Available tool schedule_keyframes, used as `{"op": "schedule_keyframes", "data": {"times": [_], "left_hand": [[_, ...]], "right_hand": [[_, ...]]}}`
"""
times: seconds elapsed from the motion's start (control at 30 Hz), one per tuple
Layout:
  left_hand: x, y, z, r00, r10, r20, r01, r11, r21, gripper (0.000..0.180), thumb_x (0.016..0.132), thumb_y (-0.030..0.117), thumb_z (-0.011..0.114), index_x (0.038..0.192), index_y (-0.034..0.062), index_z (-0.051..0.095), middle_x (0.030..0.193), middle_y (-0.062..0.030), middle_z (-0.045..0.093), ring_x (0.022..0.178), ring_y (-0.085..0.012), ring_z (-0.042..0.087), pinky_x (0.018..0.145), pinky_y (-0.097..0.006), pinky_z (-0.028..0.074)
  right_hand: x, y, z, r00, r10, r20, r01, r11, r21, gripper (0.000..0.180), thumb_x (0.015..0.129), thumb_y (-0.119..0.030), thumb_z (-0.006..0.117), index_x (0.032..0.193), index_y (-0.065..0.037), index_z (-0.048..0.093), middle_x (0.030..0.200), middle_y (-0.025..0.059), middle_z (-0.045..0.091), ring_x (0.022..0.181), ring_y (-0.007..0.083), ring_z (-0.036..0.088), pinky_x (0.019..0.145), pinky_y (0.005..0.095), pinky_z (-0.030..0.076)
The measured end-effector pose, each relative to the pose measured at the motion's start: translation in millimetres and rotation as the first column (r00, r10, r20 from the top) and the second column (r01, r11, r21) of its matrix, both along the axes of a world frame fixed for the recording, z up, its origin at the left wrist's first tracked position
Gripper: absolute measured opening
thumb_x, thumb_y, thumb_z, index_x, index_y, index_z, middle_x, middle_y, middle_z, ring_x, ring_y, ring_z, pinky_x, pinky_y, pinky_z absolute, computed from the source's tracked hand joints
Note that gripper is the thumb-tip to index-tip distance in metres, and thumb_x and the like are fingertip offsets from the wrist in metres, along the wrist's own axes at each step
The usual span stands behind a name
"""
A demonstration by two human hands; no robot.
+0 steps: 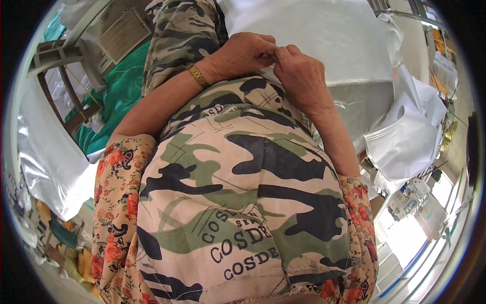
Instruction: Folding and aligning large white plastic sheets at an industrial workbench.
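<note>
My left hand (242, 54) and my right hand (299, 71) meet just beyond my waist, fingertips pinched together. Whatever sits between the fingertips is too small to make out. Beneath and beyond them spreads a large glossy white sheet (314, 30), its grey lower part (349, 104) near my right wrist. A gold-coloured watch band (198, 76) circles my left wrist. I wear a camouflage apron (243, 172) over a floral top, and a camouflage trouser leg (177, 38) stretches out past my left forearm.
White sheeting (405, 137) hangs in folds at the right. Green cloth (124, 91) lies at the left beside a dark wooden frame (66, 93). More shiny white sheeting (45, 157) drapes at the far left. A machine (407, 197) stands at the lower right.
</note>
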State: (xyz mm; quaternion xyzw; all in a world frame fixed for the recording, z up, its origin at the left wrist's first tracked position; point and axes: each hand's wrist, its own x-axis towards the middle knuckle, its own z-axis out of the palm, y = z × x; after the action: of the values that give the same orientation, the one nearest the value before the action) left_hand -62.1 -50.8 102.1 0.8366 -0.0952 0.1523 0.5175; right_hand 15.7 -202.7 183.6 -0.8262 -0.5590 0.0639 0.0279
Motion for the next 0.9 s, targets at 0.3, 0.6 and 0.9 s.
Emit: {"op": "schedule_keyframes", "data": {"times": [0.3, 0.6, 0.9], "left_hand": [[3, -3, 0, 0.997, 0.043, 0.058, -0.047, 0.997, 0.059, 0.011, 0.081, 0.016, 0.067, 0.082, 0.0053, 0.064, 0.077, -0.0088, 0.059, 0.070, -0.0307, 0.061, 0.064, -0.038, 0.048], [-1, -1, 9, 0.993, 0.116, -0.006, -0.116, 0.993, -0.015, 0.019, 0.083, 0.019, 0.070, 0.079, 0.0021, 0.064, 0.073, -0.0090, 0.054, 0.059, -0.0243, 0.054, 0.056, -0.034, 0.042], [-4, -2, 7, 0.996, 0.092, -0.004, -0.092, 0.996, 0.009, 0.016, 0.081, 0.019, 0.070, 0.083, 0.0043, 0.064, 0.077, -0.0090, 0.057, 0.067, -0.0289, 0.058, 0.061, -0.037, 0.046]], "right_hand": [[6, -7, -6, 0.997, -0.072, -0.033, 0.075, 0.991, 0.114, 0.011, 0.082, -0.015, 0.061, 0.086, -0.005, 0.059, 0.082, 0.0127, 0.063, 0.075, 0.0310, 0.066, 0.063, 0.0415, 0.052], [17, -44, 4, 0.865, -0.243, -0.440, 0.366, 0.904, 0.220, 0.014, 0.089, -0.018, 0.060, 0.092, -0.005, 0.065, 0.081, 0.0120, 0.061, 0.069, 0.0285, 0.061, 0.064, 0.0367, 0.048], [8, -20, 4, 0.964, -0.116, -0.239, 0.167, 0.965, 0.203, 0.010, 0.086, -0.017, 0.061, 0.088, -0.007, 0.063, 0.084, 0.0085, 0.059, 0.075, 0.0290, 0.062, 0.063, 0.0398, 0.050]]}}
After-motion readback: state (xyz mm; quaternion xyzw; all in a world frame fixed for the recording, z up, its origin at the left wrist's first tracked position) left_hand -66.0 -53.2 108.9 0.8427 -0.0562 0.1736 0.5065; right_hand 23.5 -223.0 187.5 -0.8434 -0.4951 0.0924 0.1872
